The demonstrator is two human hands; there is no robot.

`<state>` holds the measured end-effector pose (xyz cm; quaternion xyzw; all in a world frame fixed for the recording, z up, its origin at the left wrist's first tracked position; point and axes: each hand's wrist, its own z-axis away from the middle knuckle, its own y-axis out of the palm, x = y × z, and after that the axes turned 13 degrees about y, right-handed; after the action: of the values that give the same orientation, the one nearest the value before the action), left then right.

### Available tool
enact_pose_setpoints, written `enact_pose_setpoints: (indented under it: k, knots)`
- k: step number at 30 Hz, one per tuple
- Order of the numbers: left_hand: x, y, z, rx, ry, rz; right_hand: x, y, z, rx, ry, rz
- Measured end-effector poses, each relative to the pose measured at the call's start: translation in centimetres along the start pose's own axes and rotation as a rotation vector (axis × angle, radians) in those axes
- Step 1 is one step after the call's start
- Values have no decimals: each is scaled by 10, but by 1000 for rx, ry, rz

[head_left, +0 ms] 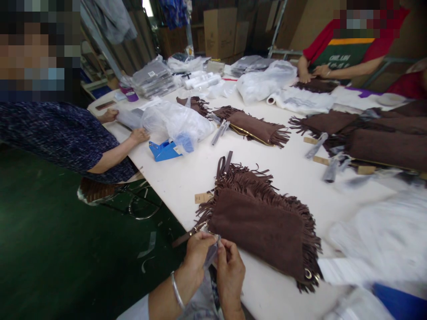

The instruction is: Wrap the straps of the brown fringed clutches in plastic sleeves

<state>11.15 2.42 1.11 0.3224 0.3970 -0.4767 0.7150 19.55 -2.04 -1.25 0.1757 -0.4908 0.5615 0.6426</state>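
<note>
A brown fringed handbag (256,226) lies flat on the table edge right in front of me, with a tan tag (203,198) and a narrow strap at its left side. My left hand (196,253) is closed in a pinch just below the bag's left corner. Close beside it, my right hand (230,269) pinches too. Between their fingertips is a small clear plastic sleeve (211,257), which hangs down by the bag's metal strap hardware. Whether the hardware sits inside the sleeve is hidden by my fingers.
More brown fringed bags (251,124) with plastic-wrapped pieces lie on the white table (167,182). A person on the left handles clear plastic (176,118) by a blue dispenser (167,150). Another person's hands (313,73) work across the table. Plastic bags (383,235) lie right.
</note>
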Motion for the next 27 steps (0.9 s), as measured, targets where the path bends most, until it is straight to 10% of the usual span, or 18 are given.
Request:
enact_pose_setpoints:
  k: [11, 20, 27]
  knots:
    - [-3, 3, 2, 35, -71, -64, 8, -6, 10, 36, 88, -154]
    - [11, 0, 8, 51, 274, -324, 4, -4, 9, 2, 93, -67]
    - [11, -2, 9, 107, 268, -197, -5, 2, 19, -76, -262, 137]
